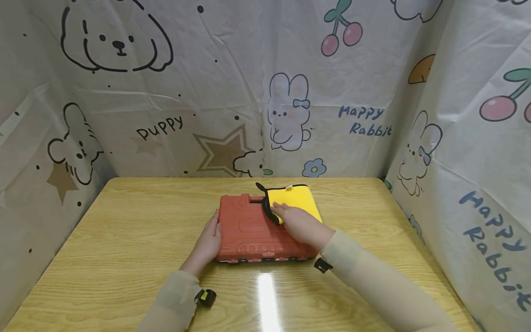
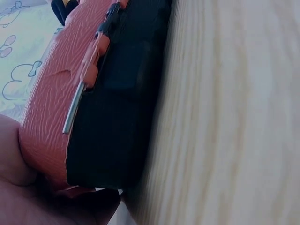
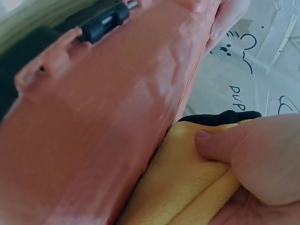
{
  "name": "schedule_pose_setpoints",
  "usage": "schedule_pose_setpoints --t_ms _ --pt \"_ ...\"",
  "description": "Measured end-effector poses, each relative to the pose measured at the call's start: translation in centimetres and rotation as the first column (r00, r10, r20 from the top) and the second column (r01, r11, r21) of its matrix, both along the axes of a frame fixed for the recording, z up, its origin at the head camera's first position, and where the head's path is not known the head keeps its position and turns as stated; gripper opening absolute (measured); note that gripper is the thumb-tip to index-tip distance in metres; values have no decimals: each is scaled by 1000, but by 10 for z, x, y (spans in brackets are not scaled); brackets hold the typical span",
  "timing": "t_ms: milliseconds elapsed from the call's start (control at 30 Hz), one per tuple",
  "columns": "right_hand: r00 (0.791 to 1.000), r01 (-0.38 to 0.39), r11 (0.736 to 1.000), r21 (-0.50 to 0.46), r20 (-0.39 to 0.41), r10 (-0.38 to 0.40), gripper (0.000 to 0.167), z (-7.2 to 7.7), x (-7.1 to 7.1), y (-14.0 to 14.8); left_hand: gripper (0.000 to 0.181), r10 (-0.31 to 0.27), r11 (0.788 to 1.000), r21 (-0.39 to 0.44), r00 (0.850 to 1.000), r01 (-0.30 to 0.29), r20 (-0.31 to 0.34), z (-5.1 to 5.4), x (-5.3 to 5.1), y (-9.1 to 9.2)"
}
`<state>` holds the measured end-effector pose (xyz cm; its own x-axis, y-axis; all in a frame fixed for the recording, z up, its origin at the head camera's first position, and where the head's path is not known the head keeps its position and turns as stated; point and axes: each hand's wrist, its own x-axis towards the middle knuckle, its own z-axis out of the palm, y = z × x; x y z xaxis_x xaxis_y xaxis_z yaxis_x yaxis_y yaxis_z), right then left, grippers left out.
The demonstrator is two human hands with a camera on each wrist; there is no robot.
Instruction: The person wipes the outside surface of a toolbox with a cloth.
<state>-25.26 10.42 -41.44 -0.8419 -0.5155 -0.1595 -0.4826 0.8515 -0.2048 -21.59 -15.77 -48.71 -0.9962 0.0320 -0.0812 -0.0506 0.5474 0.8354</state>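
A red and black plastic carrying case [image 1: 249, 235] lies flat on the wooden table, its handle cutout on the far side. My left hand [image 1: 208, 240] grips the case's left end; in the left wrist view the thumb side lies against the red lid [image 2: 51, 103]. A yellow cloth [image 1: 295, 197] with black trim covers the lid's far right corner. On its near left part is my right hand [image 1: 302, 226]. In the right wrist view the thumb [image 3: 218, 145] presses into the cloth [image 3: 183, 173], which creases between thumb and fingers; the fingertips are hidden.
The wooden table [image 1: 137, 249] extends around the case. White sheets with cartoon prints [image 1: 224, 92] hang behind it and on both sides. Black hinge pieces [image 3: 105, 23] line the case's near edge. Each wrist carries a small black camera [image 1: 207, 297].
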Motion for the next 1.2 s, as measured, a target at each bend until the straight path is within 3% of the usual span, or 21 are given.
schedule_pose_setpoints --t_ms 467,933,1200 --pt "998 -54 998 28 -41 55 49 -2 24 7 55 17 1000 4 1000 -17 3 -1 0 2" --pt "983 -154 987 37 -97 157 54 -1 56 15 55 14 1000 -5 1000 -14 6 -1 1 2" --pt "949 -236 967 95 -190 250 52 -3 78 18 55 7 1000 -7 1000 -7 -23 0 1 2"
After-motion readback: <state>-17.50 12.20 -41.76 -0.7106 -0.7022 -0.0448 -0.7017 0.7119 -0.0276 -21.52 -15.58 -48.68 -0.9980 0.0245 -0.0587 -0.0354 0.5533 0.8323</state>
